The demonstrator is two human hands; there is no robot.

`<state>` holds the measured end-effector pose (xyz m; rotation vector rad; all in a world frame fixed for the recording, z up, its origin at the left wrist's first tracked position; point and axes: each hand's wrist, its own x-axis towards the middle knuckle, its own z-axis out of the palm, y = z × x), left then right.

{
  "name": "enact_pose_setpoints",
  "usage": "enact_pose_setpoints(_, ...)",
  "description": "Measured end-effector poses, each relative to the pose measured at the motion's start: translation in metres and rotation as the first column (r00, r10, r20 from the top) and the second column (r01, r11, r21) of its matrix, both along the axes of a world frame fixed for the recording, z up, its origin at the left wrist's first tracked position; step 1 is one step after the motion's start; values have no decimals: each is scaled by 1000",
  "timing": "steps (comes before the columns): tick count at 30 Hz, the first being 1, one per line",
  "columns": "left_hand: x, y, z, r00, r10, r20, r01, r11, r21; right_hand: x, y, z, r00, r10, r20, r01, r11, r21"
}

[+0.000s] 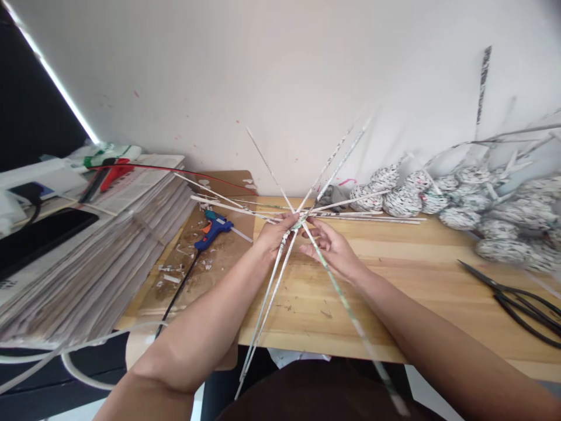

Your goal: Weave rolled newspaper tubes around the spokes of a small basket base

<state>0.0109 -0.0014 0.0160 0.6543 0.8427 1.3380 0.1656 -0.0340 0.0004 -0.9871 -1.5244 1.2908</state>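
A star of thin rolled-paper sticks (280, 270), crossing at a woven centre, is held above the wooden table. My left hand (280, 229) pinches that centre between thumb and fingers. My right hand (328, 242) is just right of the crossing, behind a greenish stick that slants toward me. Its thumb stands apart from the bent fingers, and the index fingertip is at the crossing; whether it touches is unclear. More loose paper sticks (394, 220) lie on the table behind the hands.
At left are a blue glue gun (214, 228) on stained cardboard (234, 257), a newspaper stack (127, 257) and a black phone (48, 237). Woven paper pieces (401, 196) line the right back along the wall. Black scissors (504, 292) lie at the right on the wooden table (421, 257).
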Motion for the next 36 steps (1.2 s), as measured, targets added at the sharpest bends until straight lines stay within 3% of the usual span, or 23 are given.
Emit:
enact_pose_setpoints(4, 7, -7, 1, 997, -78, -21, 78, 997, 13, -6, -4, -5, 997, -67, 39, 58, 982, 180)
enact_pose_setpoints(10, 16, -3, -1, 999, -25, 33, 26, 999, -37, -9, -5, -7, 995, -95, 38, 84, 969, 234)
enact_pose_setpoints(13, 22, -4, 8, 998, -50, 44, 51, 998, -35, -5, -5, -2, 996, -88, 28, 79, 970, 229)
enact_pose_setpoints(19, 24, -18, 52, 997, -75, 11, 75, 997, -7, -1, -14, 17, 998, -59, 23, 48, 940, 337)
enact_pose_setpoints(23, 11, -32, 87, 998, 37, 49, -44, 987, 157, -6, -28, 30, 993, -94, 74, 53, 901, 431)
enact_pose_setpoints(28, 2, -52, 124, 966, 200, 165, -244, 915, 322, -16, -48, 51, 990, -124, 69, 69, 848, 526)
enact_pose_setpoints(30, 5, -52, 125, 952, 239, 190, -294, 885, 362, -19, -51, 63, 990, -118, 72, 64, 851, 520)
enact_pose_setpoints(33, 9, -39, 109, 946, 301, 118, -323, 868, 377, -22, -44, 80, 987, -142, 73, 88, 865, 494)
enact_pose_setpoints(36, 15, -17, 90, 927, 374, 31, -368, 891, 267, -23, -24, 88, 994, -97, 43, 65, 874, 481)
